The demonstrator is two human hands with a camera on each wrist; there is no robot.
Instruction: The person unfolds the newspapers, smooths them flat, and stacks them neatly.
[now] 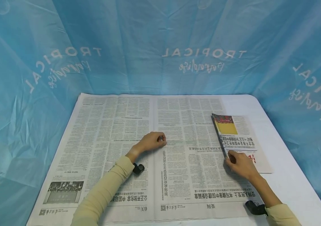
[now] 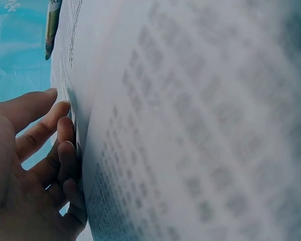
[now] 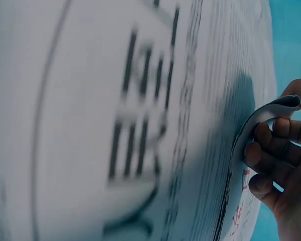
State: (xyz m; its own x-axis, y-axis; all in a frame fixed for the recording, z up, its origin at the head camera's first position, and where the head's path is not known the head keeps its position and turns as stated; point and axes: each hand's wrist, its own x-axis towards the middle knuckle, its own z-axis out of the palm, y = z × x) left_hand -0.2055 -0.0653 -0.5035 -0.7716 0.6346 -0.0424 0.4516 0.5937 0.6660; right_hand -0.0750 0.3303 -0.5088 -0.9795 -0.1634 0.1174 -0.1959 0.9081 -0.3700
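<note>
A folded newspaper [image 1: 243, 138] with a red-and-yellow picture and red print lies on the right part of a spread-out newspaper [image 1: 121, 125]. My right hand [image 1: 241, 163] pinches its near left corner. In the right wrist view, the folded newspaper's edge [image 3: 241, 135] curls up between the thumb and fingers of the right hand [image 3: 286, 155]. Over the middle of the spread sheet is my left hand [image 1: 152, 141], its fingers loosely bent and nothing in them. The left wrist view shows the fingers of that hand [image 2: 45, 155] at the paper surface.
A white table [image 1: 285, 175] carries the papers, its bare surface showing along the right side. Blue sheeting [image 1: 149, 47] with mirrored lettering hangs behind and at both sides. Dark wrist cameras [image 1: 255, 207] sit at both cuffs.
</note>
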